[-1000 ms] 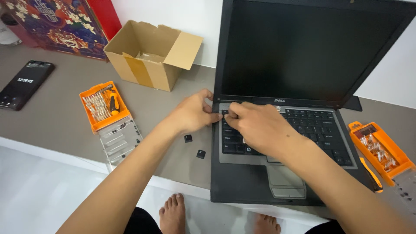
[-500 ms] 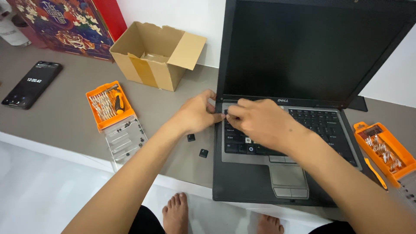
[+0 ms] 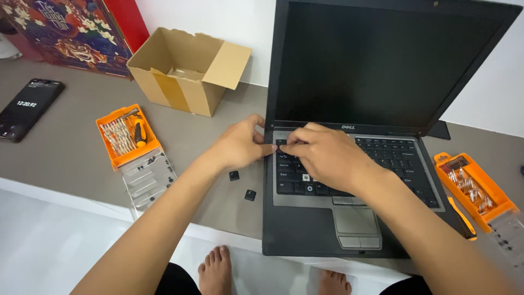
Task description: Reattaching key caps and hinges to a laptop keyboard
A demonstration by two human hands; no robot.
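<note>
An open black and grey laptop (image 3: 349, 229) with a dark screen stands on the grey table. My left hand (image 3: 237, 146) curls against the laptop's left edge, its thumb at the keyboard's top-left corner. My right hand (image 3: 327, 158) lies over the left part of the keyboard (image 3: 398, 158), fingertips pinched on a black keycap (image 3: 280, 145) at that same corner, touching the left thumb. Two loose black keycaps (image 3: 234, 175) (image 3: 250, 195) lie on the table just left of the laptop, below my left wrist.
An open cardboard box (image 3: 185, 71) stands behind my left hand. An orange bit set (image 3: 126, 136) and its clear lid (image 3: 147, 180) lie further left, beyond them a phone (image 3: 24, 108). A second orange bit set (image 3: 472, 188) and a screwdriver (image 3: 461, 218) lie right of the laptop.
Both hands stay at the keyboard's top-left corner, with the fingertips drawn closer together. The head view has drifted slightly; the two loose keycaps have not moved.
</note>
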